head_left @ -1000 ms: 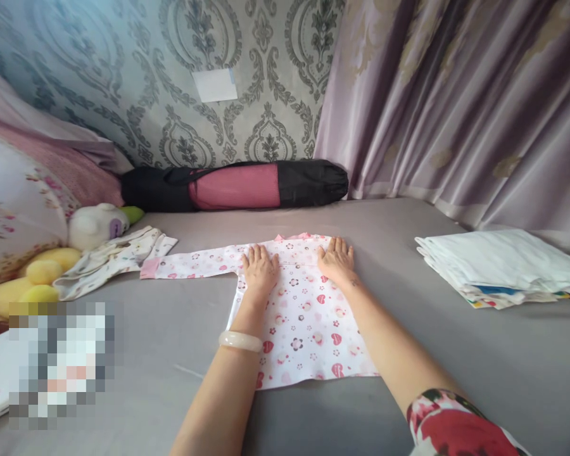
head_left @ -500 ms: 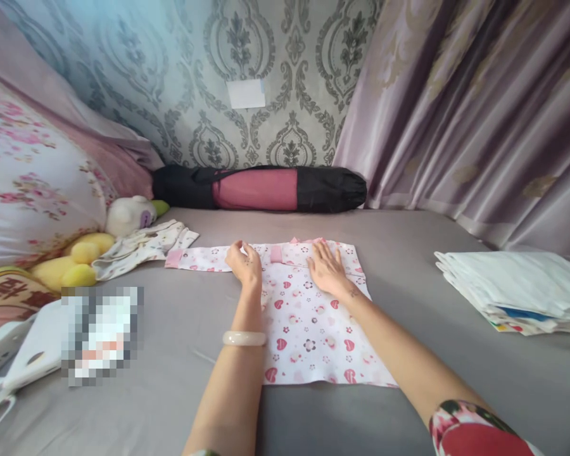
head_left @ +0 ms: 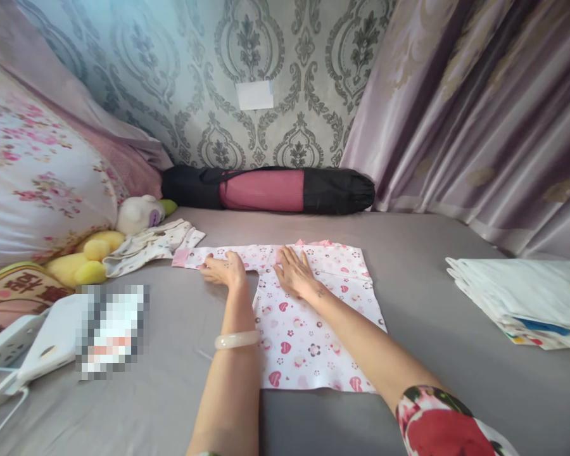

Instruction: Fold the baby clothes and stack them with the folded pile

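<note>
A child's long-sleeved shirt (head_left: 313,342), white with pink hearts and flowers, lies flat on the grey bed sheet. One sleeve with a pink cuff stretches out to the left; the other lies folded across the upper body. At the lower edge of the outstretched sleeve is my left hand (head_left: 225,269), its thumb and loosely bent fingers apart, with a pale bangle on the wrist. My right hand (head_left: 295,272) rests flat on the upper part of the shirt, fingers stretched out, over the folded sleeve's cuff.
To the right sits a stack of folded white clothes (head_left: 527,297). A rolled black and pink mat bag (head_left: 261,190) lies along the wall. On the left are a patterned garment (head_left: 152,247), plush toys (head_left: 95,256), a white power strip (head_left: 9,348) and a floral pillow (head_left: 38,171).
My left hand has moved left along the sleeve, its fingers loosening. My right hand has slid left across the shirt to the folded cuff. The view has shifted slightly.
</note>
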`<state>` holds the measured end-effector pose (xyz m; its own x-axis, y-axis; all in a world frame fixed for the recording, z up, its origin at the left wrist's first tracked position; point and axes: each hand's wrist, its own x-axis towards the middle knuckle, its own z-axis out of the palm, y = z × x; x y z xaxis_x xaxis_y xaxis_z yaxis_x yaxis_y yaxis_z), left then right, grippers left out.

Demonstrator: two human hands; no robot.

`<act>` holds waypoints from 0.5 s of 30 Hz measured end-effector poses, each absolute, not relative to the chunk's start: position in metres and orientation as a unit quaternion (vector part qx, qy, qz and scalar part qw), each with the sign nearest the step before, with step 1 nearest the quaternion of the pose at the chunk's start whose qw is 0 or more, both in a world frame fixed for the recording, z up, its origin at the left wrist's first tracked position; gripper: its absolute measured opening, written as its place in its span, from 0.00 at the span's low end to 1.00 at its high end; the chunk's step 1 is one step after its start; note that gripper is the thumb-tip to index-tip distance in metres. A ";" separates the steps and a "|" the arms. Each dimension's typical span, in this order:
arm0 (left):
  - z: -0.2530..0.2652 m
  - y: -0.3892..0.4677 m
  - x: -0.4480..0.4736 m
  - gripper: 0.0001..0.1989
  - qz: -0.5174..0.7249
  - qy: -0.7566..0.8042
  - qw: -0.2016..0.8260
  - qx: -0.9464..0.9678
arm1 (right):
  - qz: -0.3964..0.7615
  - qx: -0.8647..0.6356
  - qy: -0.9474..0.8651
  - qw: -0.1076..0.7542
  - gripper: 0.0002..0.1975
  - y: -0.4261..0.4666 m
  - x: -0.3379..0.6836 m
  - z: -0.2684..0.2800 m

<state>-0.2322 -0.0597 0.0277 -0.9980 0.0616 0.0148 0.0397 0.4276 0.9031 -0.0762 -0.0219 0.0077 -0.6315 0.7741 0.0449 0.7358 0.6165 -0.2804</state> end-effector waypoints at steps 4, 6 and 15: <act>0.027 -0.061 -0.241 0.20 0.541 0.840 0.029 0.011 | 0.125 -0.422 -0.894 0.082 0.33 -0.023 -0.078 0.005; 0.028 -0.062 -0.245 0.21 0.557 0.830 0.043 -0.008 | 0.126 -0.421 -0.894 0.082 0.33 -0.023 -0.077 0.005; 0.023 -0.066 -0.265 0.22 0.576 0.815 0.031 -0.059 | 0.131 -0.422 -0.893 0.083 0.33 -0.024 -0.076 0.009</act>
